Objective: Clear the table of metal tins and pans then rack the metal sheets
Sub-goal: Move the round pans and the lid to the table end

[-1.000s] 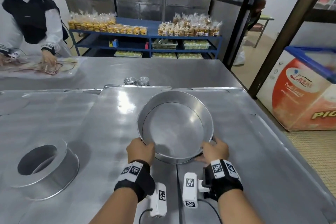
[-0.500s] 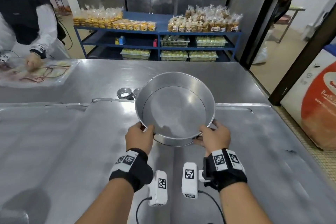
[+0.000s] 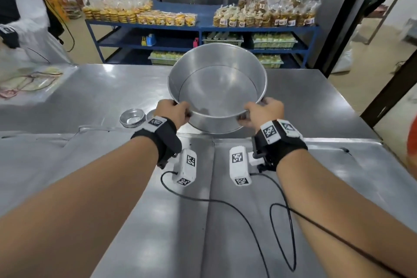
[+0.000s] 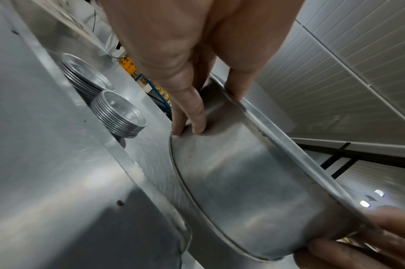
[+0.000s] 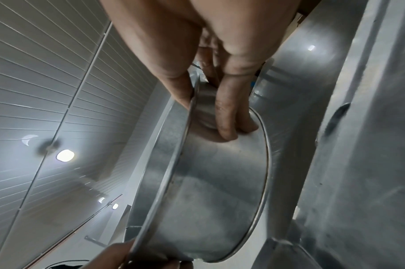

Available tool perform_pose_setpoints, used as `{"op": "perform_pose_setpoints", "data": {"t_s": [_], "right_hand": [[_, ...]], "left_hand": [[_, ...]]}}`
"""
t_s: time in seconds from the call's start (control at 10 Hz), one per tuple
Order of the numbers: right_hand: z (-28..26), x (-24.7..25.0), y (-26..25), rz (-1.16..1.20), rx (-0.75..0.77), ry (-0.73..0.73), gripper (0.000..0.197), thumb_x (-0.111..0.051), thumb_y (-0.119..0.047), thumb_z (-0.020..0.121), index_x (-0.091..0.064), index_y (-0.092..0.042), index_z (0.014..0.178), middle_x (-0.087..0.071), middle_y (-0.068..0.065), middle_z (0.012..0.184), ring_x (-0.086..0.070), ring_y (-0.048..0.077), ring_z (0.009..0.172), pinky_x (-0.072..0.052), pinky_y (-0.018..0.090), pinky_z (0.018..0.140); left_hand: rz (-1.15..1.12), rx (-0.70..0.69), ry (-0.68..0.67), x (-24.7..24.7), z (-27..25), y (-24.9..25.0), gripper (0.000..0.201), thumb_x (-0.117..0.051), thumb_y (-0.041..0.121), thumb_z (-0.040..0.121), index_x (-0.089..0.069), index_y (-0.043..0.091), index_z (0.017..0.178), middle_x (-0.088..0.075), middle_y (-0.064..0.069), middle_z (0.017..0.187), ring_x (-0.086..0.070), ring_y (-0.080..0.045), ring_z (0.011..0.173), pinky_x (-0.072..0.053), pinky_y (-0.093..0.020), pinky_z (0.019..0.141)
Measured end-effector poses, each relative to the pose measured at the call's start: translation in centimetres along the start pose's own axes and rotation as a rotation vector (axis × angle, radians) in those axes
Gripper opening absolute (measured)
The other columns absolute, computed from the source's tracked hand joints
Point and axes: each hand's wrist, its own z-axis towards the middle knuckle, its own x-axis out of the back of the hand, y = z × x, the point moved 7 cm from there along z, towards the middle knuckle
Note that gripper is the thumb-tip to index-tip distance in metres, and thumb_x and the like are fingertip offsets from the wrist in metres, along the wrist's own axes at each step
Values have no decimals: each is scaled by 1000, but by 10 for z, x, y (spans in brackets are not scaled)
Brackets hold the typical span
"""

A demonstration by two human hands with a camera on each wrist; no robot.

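Note:
A large round metal pan (image 3: 217,88) is held up in the air above the steel table (image 3: 90,97), tilted with its opening toward me. My left hand (image 3: 173,110) grips its near left rim, thumb inside and fingers (image 4: 192,116) on the outer wall (image 4: 242,191). On the near right rim my right hand (image 3: 262,111) grips the same way, fingers (image 5: 226,116) against the wall (image 5: 210,191). Two stacks of small metal tins (image 3: 132,117) (image 4: 120,116) stand on the table left of the pan. Large metal sheets (image 3: 79,187) lie on the table under my arms.
A blue shelf (image 3: 203,29) with bagged goods stands beyond the table's far edge. Another person (image 3: 24,18) works at the far left corner over a plastic bag (image 3: 27,81). A dark door frame (image 3: 388,88) and open floor are to the right.
Both hands have lifted the pan off the metal sheet and carried it up and away from me. It is now above the far part of the table.

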Motion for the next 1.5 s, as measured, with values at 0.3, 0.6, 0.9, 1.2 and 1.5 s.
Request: {"op": "perform_pose_setpoints", "data": {"t_s": [0.3,0.6,0.9,1.2,1.5], "right_hand": [[45,-6,28,-57,-87,-1,13,-63,13,78,-60,1,73,-64,18,71,-69,41,71,-59,53,55],[59,-1,61,-239,-99,3,13,-72,-4,75,-66,6,77,-66,10,65,-67,23,50,-61,44,58],[45,-8,60,-462,-62,4,48,-68,-56,73,-65,-8,73,-71,8,82,-70,34,83,-59,46,81],[-22,-41,47,-807,18,-189,33,-73,-34,70,-70,-7,89,-66,12,87,-62,28,75,-53,31,70],[-177,-130,3,-1258,176,-434,26,-72,-35,78,-61,-12,70,-61,5,71,-62,26,73,-42,25,59]], "left_hand": [[219,-67,55,-21,42,-15,32,-64,19,94,-67,-7,112,-56,0,68,-54,-11,58,-49,-10,55],[623,-199,-114,-32,56,-37,50,-64,32,94,-53,17,140,-71,-19,108,-63,-37,105,-45,-33,91],[422,-112,-105,-32,50,-45,52,-60,21,95,-44,9,142,-63,-26,111,-60,-42,103,-42,-35,79],[284,3,-197,0,-16,-21,24,-70,9,78,-71,-10,94,-64,-19,83,-66,-32,75,-61,-40,82],[988,-144,-304,122,-121,7,24,-64,31,91,-72,10,98,-69,-7,98,-63,-24,90,-47,-29,72]]}}
